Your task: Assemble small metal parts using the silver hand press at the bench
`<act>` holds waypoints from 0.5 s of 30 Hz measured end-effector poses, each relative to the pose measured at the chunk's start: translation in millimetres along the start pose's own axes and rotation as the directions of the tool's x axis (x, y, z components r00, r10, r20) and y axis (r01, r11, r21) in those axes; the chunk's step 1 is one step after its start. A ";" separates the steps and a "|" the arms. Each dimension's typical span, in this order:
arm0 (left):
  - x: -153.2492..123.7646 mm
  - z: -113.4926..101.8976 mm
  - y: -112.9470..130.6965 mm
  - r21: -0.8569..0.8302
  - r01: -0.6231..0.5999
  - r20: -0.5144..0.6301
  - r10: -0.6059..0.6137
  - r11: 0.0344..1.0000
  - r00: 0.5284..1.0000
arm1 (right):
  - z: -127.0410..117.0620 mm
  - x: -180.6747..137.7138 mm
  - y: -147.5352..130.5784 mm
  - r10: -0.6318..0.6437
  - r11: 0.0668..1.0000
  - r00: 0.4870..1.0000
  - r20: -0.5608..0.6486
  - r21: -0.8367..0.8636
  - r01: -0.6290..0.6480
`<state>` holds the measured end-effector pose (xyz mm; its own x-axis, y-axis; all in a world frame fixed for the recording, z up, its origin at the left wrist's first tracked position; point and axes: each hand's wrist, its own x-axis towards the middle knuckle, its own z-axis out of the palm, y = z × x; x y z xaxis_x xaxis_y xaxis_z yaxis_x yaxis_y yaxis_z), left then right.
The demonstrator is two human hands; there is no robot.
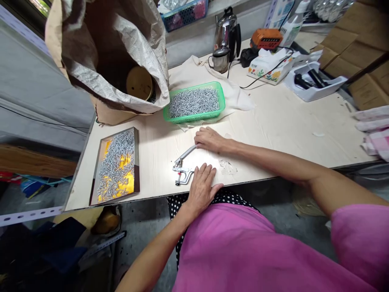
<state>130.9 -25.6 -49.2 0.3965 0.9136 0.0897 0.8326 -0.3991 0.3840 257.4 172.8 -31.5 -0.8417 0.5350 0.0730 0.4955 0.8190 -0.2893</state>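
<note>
A pair of snap-fastener pliers [184,167] lies on its side on the table, its jaws pointing left and its handles spread apart. A spring and a small red part show near the jaws. My right hand [209,140] has its fingers curled at the end of the upper grey handle. Lying flat, fingers stretched out, my left hand [203,184] covers the end of the lower handle. Behind my right hand stands a green plastic basket [223,101] full of small silvery metal pieces. More such pieces [118,158] are spread in a shallow box [136,150] on the left.
A large open paper sack [146,36] with a round tub [139,83] inside stands at the back left. Clear plastic scraps [227,167] lie near my wrists. Farther back are a steel kettle [225,32], a metal cup [221,61], a tissue pack [267,69] and a white tray [313,92].
</note>
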 end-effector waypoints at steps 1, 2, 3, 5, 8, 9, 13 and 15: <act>1.1 -0.7 -1.0 -0.011 0.012 0.001 -0.012 1.000 1.000 | -3.4 6.1 0.7 0.010 1.000 1.000 0.004 -0.023 -0.010; 2.2 -1.5 -2.4 -0.020 0.021 0.000 -0.021 1.000 1.000 | -7.4 11.4 0.0 0.025 0.998 1.000 0.011 -0.050 -0.024; 3.2 -2.1 -3.8 -0.028 0.024 -0.004 -0.024 0.999 1.000 | -11.5 15.7 -2.9 0.035 0.996 0.999 0.016 -0.081 -0.034; 3.9 -2.3 -6.5 -0.037 0.015 -0.018 -0.015 0.999 1.000 | -17.3 20.8 -16.6 0.005 0.992 1.000 0.021 -0.130 -0.002; 2.8 0.7 -9.4 -0.049 -0.010 -0.044 0.008 0.999 0.999 | -15.2 23.8 -51.4 -0.226 0.967 0.973 0.048 -0.114 0.230; 2.4 2.4 -10.2 -0.054 -0.008 -0.048 0.005 0.999 0.999 | -11.5 25.0 -63.5 -0.312 0.943 0.948 0.071 -0.097 0.317; 2.4 9.2 -11.2 -0.058 0.053 -0.037 -0.055 0.997 0.998 | 9.1 34.1 -95.6 -0.463 0.870 0.868 0.176 -0.098 0.484; 1.1 9.3 -7.6 -0.043 0.081 -0.027 -0.082 0.996 0.996 | 16.5 39.5 -101.4 -0.503 0.841 0.845 0.182 -0.123 0.527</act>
<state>128.6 -22.3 -60.6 0.3161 0.9451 0.0829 0.8445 -0.3201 0.4295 170.4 107.5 -15.1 -0.9994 0.0021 0.0337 -0.0008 0.9961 -0.0879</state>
